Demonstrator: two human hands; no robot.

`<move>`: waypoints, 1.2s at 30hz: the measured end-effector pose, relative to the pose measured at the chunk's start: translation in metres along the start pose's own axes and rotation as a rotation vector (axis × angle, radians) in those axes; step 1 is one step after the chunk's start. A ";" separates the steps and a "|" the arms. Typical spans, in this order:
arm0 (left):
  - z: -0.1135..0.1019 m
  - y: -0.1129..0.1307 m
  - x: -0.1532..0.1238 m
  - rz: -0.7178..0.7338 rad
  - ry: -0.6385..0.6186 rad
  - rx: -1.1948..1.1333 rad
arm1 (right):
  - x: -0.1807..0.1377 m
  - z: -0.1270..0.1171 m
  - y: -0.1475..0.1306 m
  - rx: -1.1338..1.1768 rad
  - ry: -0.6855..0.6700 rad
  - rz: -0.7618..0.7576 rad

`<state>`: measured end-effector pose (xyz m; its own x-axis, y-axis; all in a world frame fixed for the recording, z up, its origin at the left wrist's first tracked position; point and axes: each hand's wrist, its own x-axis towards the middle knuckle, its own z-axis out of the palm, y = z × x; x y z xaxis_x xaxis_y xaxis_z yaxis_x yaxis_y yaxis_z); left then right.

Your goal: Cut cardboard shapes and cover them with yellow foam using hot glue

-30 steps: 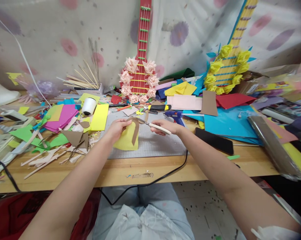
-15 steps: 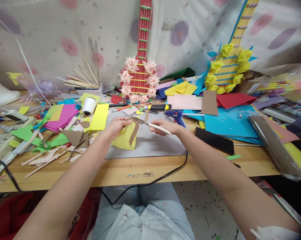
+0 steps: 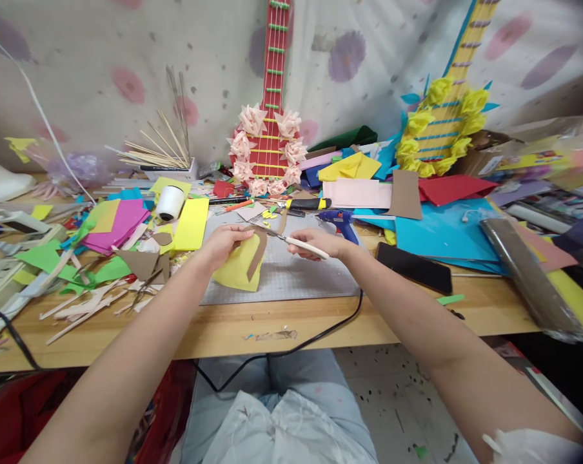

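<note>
My left hand [image 3: 228,243] is closed on a yellow sheet [image 3: 236,267] with a brown strip [image 3: 256,256] along its right side. The sheet looks like craft foam or thick paper, held above the grey cutting mat [image 3: 301,274]. My right hand [image 3: 315,243] grips white-handled scissors [image 3: 307,247], whose blades point left to the top edge of the brown piece. A thin brown offcut [image 3: 283,222] curls up beside the blades. Fingers partly hide the sheet's upper left corner and the scissor loops.
A blue glue gun [image 3: 340,222] lies behind my right hand, and a black phone [image 3: 414,267] to its right. Paper scraps [image 3: 91,303] cover the left side. A red paper guitar [image 3: 271,145] and a yellow one [image 3: 441,132] stand at the back. A black cable [image 3: 315,338] crosses the front edge.
The view has shifted slightly. Both hands keep their holds, and the scissor blades stay at the brown piece's top edge; the brown offcut beside them stands slightly differently.
</note>
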<state>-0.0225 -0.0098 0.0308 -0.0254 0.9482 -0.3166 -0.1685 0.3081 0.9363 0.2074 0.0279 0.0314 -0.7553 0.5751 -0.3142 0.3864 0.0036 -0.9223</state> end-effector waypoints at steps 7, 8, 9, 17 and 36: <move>0.000 0.002 -0.003 -0.025 0.011 0.046 | -0.003 -0.004 0.000 -0.020 -0.007 0.008; 0.001 0.002 -0.003 -0.027 0.014 0.060 | -0.003 -0.005 0.000 -0.024 -0.022 -0.003; 0.001 0.003 -0.004 -0.029 0.011 0.073 | -0.004 -0.006 0.000 -0.036 -0.034 -0.014; 0.004 0.004 -0.006 -0.041 -0.019 0.151 | -0.001 -0.006 0.002 -0.074 -0.061 -0.013; 0.010 -0.010 -0.006 -0.009 0.039 -0.263 | 0.000 0.015 0.012 -0.008 -0.039 -0.143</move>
<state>-0.0106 -0.0181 0.0248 -0.0598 0.9402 -0.3353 -0.4190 0.2813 0.8633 0.2037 0.0161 0.0173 -0.8229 0.5359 -0.1888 0.2778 0.0898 -0.9564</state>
